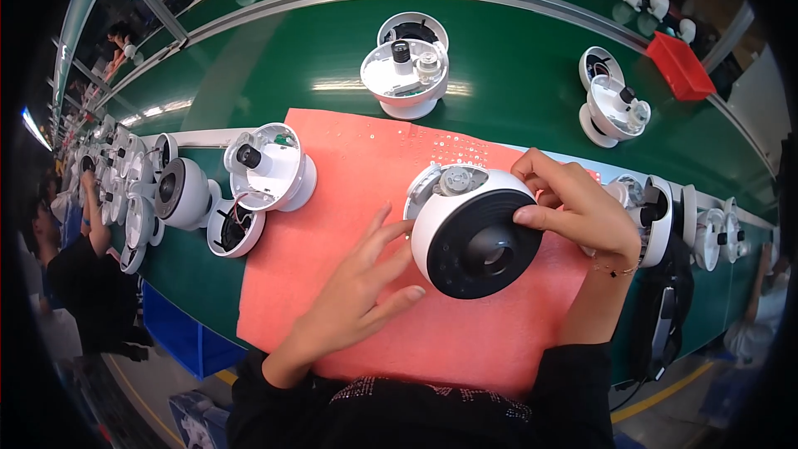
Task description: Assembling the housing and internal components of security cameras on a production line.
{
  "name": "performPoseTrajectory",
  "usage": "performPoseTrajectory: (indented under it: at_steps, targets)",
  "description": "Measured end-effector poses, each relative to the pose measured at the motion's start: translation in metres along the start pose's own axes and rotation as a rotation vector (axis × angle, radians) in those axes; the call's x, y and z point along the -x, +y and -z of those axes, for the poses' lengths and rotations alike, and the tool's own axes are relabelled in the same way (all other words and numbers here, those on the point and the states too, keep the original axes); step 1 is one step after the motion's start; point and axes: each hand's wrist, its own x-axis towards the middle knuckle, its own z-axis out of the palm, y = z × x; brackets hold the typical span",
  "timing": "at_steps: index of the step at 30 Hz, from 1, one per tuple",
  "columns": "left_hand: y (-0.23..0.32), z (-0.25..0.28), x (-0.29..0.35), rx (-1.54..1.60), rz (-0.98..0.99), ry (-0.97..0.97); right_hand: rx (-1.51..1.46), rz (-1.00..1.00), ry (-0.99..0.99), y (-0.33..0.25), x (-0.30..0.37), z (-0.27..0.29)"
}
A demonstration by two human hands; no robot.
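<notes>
So, right hand (586, 206) pinches the white camera (475, 239) at its 2 o'clock; left hand (351, 295) sits loosely spread near 9.

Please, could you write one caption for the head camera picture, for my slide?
Right hand gripping a round, black-faced white camera over a pink mat, left hand open beside it.

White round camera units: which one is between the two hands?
The white spherical unit with a black front disc, over the pink mat, its edge held by the right hand; no other is.
</notes>
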Motion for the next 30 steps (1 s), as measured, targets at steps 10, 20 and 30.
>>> performPoseTrajectory:
  at_steps: [10,20,30]
  targets:
    - [-0.040,-0.018,-0.008,0.189,0.006,0.218,-0.067,-0.071,-0.047,0.004,-0.012,-0.011]
    - [-0.015,0.005,-0.032,0.072,0.018,0.278,0.037,-0.159,0.017,0.000,-0.019,-0.017]
    - [-0.002,0.008,-0.027,-0.171,0.085,0.206,0.117,0.111,0.080,0.005,-0.018,-0.015]
